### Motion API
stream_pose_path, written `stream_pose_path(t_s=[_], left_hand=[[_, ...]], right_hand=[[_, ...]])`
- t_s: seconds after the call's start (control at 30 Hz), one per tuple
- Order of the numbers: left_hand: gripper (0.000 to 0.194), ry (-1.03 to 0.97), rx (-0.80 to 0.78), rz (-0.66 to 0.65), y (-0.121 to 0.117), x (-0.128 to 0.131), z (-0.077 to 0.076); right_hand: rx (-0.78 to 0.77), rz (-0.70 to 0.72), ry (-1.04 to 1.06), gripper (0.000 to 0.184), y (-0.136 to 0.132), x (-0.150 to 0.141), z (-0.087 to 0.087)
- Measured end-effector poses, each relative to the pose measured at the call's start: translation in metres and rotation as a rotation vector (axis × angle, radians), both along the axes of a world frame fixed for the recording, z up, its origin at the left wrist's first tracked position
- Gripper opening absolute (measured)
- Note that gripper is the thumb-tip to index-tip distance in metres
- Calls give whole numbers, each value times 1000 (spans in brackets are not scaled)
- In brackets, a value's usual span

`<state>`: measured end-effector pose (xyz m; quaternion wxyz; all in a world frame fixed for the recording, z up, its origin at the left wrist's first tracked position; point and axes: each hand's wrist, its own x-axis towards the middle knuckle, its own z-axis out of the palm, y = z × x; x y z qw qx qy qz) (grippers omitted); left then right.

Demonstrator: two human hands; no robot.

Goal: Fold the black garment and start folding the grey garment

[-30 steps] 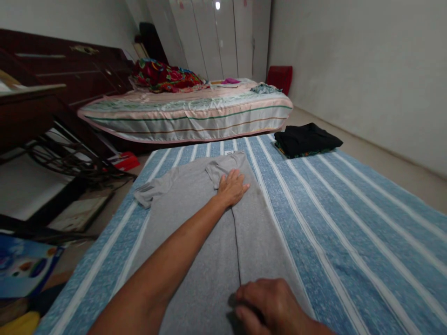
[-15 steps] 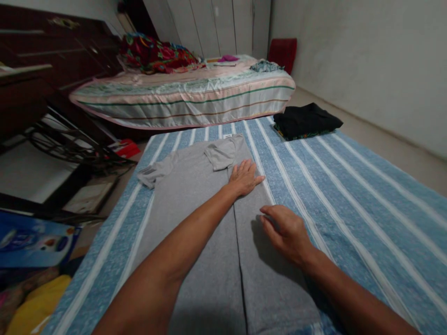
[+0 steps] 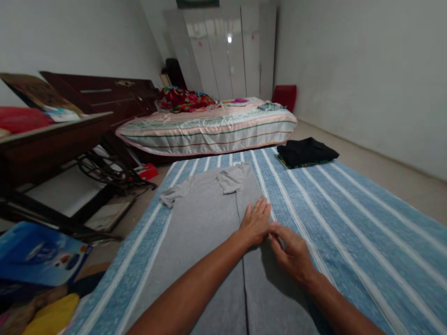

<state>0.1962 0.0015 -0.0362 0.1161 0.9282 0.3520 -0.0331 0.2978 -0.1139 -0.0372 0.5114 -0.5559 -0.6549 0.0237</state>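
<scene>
A grey T-shirt [image 3: 206,218] lies on a blue and white striped bedcover [image 3: 129,260]. Its right side is folded inward along a lengthwise edge, with one sleeve [image 3: 231,180] turned over on top. My left hand [image 3: 256,221] rests flat on the folded strip, fingers stretched toward the shirt's collar end. Just to the right, my right hand [image 3: 292,251] is over the shirt's right edge. Its fingers are bent, with a gap between thumb and forefinger, and its fingertips meet the left hand near the thumb. Nothing shows in its grasp.
Folded black clothing [image 3: 307,152] lies at the bedcover's far right. Beyond stands another bed [image 3: 209,135] with a bright red floral blanket [image 3: 185,99]. On the left are a wooden table [image 3: 56,135] with an iron stand and a blue box [image 3: 42,253].
My left hand has slid back along the folded strip toward me, now meeting the right hand's fingertips. The head view has tilted up, showing more of the room.
</scene>
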Motion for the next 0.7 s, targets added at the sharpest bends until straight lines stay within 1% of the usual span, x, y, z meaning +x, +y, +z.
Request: stream_pose_path(t_s=[0.07, 0.17, 0.23, 0.3, 0.37, 0.4, 0.47, 0.53, 0.6, 0.63, 0.7], left_hand=[[68, 10, 3, -61, -7, -6, -3], [73, 5, -6, -81, -12, -12, -12], [68, -29, -15, -71, -12, -14, -18], [61, -90, 3, -58, -11, -13, -22], [54, -149, 37, -60, -10, -12, -21], [51, -180, 50, -66, -10, -12, -19], [49, -239, 61, -67, -9, -16, -9], [48, -282, 68, -26, -3, -25, 5], [32, -279, 92, 35, 12, -39, 19], [24, -270, 118, 63, 24, -46, 26], [22, -269, 202, 120, 56, -59, 39]], right_hand=[[18, 12, 23, 18, -1, -4, -1], [17, 62, 54, 17, -5, -12, 4], [-23, 138, 42, 16, -3, -17, 10], [-89, 216, -13, 15, 7, -19, 17], [-171, 238, -87, 17, 31, -15, 24], [-211, 215, -117, 18, 48, -12, 27], [-288, 134, -158, 23, 89, -4, 31], [-339, 78, -203, 26, 134, 2, 32], [-367, 69, -263, 30, 174, 3, 30], [-373, 81, -290, 32, 189, 2, 28], [-374, 114, -349, 34, 209, -1, 20]])
